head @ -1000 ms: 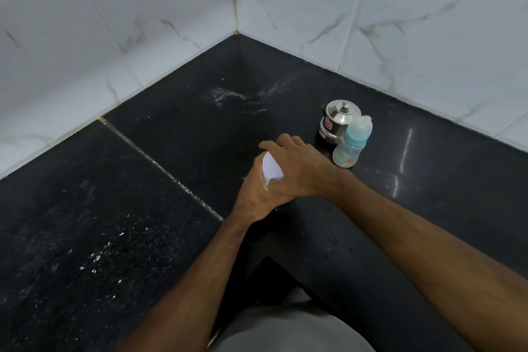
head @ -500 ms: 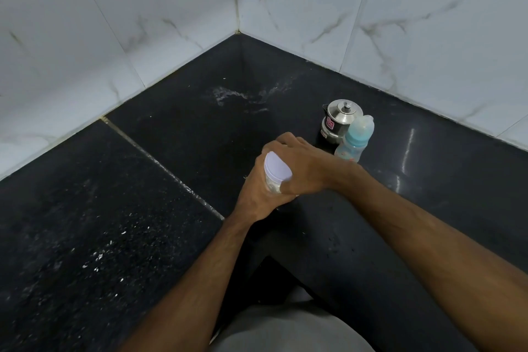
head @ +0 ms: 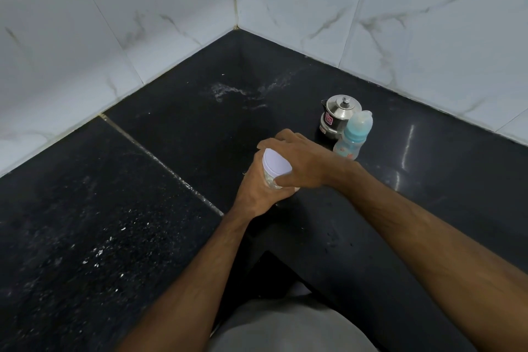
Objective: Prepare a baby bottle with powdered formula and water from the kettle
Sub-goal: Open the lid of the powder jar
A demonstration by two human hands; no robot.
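I see my left hand [head: 258,194] wrapped around a small clear jar [head: 271,178] above the black counter [head: 143,208], while my right hand [head: 303,163] grips its white lid [head: 275,164] from above. The baby bottle [head: 354,136] stands just beyond, right beside the steel kettle [head: 338,116].

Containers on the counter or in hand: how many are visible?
3. A lidded jar gripped by the left hand and right hand; a steel kettle behind it; a capped baby bottle beside the kettle.
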